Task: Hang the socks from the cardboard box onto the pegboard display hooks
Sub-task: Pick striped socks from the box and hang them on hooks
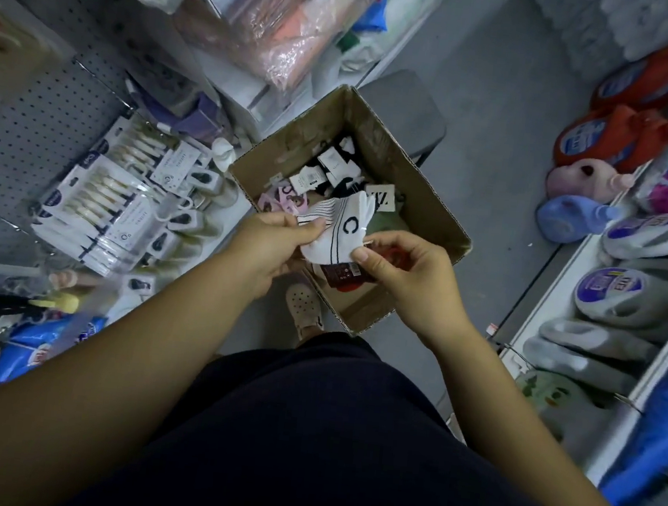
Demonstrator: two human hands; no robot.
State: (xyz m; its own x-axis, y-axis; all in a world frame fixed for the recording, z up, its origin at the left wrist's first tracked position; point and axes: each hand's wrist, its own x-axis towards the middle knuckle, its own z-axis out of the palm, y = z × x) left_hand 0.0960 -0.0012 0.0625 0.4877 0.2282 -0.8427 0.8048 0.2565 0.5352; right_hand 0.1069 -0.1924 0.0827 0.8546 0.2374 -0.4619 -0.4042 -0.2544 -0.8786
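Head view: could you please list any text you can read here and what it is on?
"C": on the white sock, pinched by the left hand and right hand.
White card in the cardboard box: large dark letters, unclear.
Bottle labels, other tags: too blurred.

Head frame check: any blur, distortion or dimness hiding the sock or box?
Head view: dim, flat light, no harsh glare; the white sock, pinched by the left hand and right hand, is fairly sharp; the pegboard and the left edge smear with blur; wide-angle distortion bends the right-hand shelves; the cardboard box interior is shadowed yet legible.
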